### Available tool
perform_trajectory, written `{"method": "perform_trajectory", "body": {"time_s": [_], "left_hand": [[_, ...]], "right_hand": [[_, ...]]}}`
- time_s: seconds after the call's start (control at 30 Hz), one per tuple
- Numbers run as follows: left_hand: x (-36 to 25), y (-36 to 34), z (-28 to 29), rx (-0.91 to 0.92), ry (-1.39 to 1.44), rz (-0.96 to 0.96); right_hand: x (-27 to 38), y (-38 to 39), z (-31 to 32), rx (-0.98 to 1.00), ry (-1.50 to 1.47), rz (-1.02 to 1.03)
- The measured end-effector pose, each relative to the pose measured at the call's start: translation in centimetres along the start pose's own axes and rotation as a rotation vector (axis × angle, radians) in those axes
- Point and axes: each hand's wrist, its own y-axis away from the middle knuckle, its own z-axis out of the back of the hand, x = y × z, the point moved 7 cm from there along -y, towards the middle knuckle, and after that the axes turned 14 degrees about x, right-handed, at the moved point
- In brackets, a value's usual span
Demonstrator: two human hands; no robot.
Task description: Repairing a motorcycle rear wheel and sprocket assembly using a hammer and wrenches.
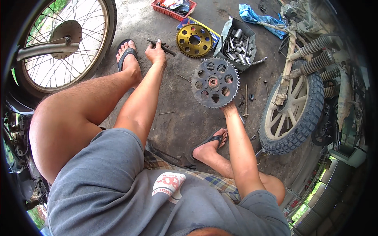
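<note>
In my left hand is a dark metal rod, gripped with the fingers closed and its ends sticking out on both sides. My right hand holds up a black toothed sprocket with round holes and a reddish-brown centre. Most of that hand's fingers are hidden beneath the sprocket. Just beyond it, a gold sprocket lies on a blue and yellow flat package. The two sprockets look similar in size. The rod is apart from both of them.
A grey open container of sockets and tools stands behind the black sprocket. Further back are a red basket and blue plastic sheeting. A spoked wheel stands left, a knobbly-tyred motorcycle wheel right. A long tool lies between.
</note>
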Motion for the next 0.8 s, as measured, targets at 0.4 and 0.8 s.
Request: {"method": "perform_trajectory", "body": {"time_s": [0.4,0.8], "left_hand": [[-0.3,-0.9,0.8,-0.007,0.033,-0.003],[0.0,0.5,0.3,0.026,-0.071,0.036]], "right_hand": [[-1.1,0.4,-0.1,0.086,0.273,-0.184],[-6.5,6.0,-3.5,0.209,2.093,-0.29]]}}
